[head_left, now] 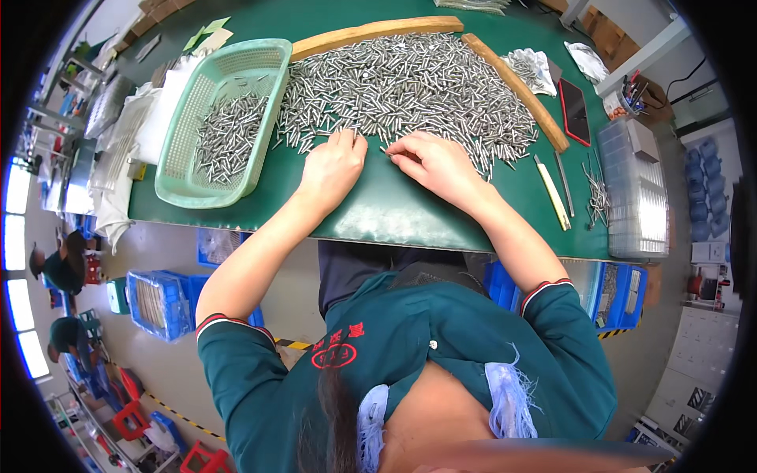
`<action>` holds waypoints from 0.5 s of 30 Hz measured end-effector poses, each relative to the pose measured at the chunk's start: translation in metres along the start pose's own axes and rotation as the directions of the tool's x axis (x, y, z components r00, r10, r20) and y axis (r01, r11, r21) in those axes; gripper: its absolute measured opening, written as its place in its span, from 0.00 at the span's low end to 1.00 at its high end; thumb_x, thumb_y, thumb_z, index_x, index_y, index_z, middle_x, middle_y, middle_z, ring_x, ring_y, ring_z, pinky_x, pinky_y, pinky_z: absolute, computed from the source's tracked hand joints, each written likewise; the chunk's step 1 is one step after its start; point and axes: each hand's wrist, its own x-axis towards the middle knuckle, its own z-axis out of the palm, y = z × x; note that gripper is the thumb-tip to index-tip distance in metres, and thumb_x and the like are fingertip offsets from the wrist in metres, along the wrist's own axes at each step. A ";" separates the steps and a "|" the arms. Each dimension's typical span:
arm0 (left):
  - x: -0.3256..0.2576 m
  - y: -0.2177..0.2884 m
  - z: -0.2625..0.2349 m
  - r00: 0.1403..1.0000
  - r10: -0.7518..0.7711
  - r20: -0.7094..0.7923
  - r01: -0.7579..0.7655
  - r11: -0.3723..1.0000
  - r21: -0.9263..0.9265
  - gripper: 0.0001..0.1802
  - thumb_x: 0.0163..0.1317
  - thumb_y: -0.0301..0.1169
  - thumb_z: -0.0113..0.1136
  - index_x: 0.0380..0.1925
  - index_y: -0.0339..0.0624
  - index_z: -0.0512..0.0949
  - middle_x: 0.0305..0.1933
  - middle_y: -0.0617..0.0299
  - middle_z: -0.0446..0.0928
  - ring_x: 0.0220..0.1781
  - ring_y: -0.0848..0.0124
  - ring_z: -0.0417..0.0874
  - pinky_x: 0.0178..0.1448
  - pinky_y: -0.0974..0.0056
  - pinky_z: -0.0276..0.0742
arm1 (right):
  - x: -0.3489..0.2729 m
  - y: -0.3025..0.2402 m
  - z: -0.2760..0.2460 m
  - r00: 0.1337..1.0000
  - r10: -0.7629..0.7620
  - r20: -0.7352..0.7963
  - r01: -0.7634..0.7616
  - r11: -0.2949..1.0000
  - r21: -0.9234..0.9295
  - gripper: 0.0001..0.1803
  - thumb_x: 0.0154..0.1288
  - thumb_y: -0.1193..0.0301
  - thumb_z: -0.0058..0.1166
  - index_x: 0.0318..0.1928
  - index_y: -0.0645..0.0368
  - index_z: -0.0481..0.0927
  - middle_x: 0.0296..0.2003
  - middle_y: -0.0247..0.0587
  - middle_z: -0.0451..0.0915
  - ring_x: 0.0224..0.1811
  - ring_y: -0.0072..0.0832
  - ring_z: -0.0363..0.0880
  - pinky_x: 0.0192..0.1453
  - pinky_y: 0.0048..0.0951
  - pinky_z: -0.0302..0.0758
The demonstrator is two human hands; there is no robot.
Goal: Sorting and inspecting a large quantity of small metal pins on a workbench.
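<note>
A wide heap of small metal pins (410, 83) covers the far middle of the green table. At its near edge my left hand (335, 167) is closed, fingers curled down against the pins; whatever it holds is hidden. To its right, my right hand (438, 164) pinches between thumb and forefinger what looks like one metal pin (384, 150), its end poking out leftward. Left of my hands stands a pale green plastic basket (175, 169), with a pile of similar pins (230, 135) inside.
Two wooden bars (378, 33) (516, 93) border the heap behind and at right. Farther right lie a utility knife (552, 191), a red-edged phone (574, 112), several loose pins (595, 193) and clear plastic trays (635, 189). White cloth (162, 118) lies left of the basket.
</note>
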 end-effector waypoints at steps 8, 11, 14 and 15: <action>-0.005 0.006 -0.006 0.975 -0.173 -0.139 0.104 0.911 -0.400 0.08 0.50 0.25 0.58 0.32 0.40 0.76 0.33 0.58 0.76 0.33 0.67 0.79 0.33 0.68 0.77 | -0.002 0.000 0.005 0.995 0.101 0.008 -0.100 0.967 0.236 0.08 0.57 0.69 0.58 0.35 0.59 0.79 0.30 0.37 0.77 0.30 0.23 0.78 0.35 0.24 0.74; 0.002 0.023 -0.017 0.791 -0.574 0.215 0.449 0.304 -0.840 0.08 0.56 0.26 0.60 0.37 0.40 0.80 0.33 0.59 0.79 0.30 0.74 0.80 0.35 0.73 0.76 | -0.001 0.004 0.008 0.982 0.189 -0.007 -0.176 0.932 0.318 0.08 0.58 0.70 0.57 0.36 0.61 0.79 0.30 0.35 0.77 0.30 0.19 0.76 0.34 0.22 0.73; 0.005 0.037 -0.014 0.717 -0.570 0.400 0.445 -0.067 -0.893 0.09 0.57 0.25 0.59 0.38 0.36 0.79 0.34 0.62 0.78 0.33 0.79 0.79 0.34 0.74 0.76 | 0.001 0.004 0.005 0.953 0.299 0.045 -0.260 0.738 0.623 0.08 0.60 0.71 0.56 0.37 0.62 0.79 0.29 0.30 0.78 0.30 0.13 0.73 0.33 0.17 0.70; 0.005 0.041 -0.012 0.709 -0.565 0.421 0.432 -0.124 -0.894 0.09 0.58 0.25 0.59 0.38 0.35 0.79 0.34 0.62 0.79 0.33 0.79 0.79 0.35 0.74 0.77 | 0.001 0.005 0.004 0.951 0.305 0.044 -0.265 0.735 0.624 0.08 0.60 0.71 0.56 0.37 0.62 0.79 0.29 0.30 0.78 0.30 0.13 0.73 0.33 0.17 0.70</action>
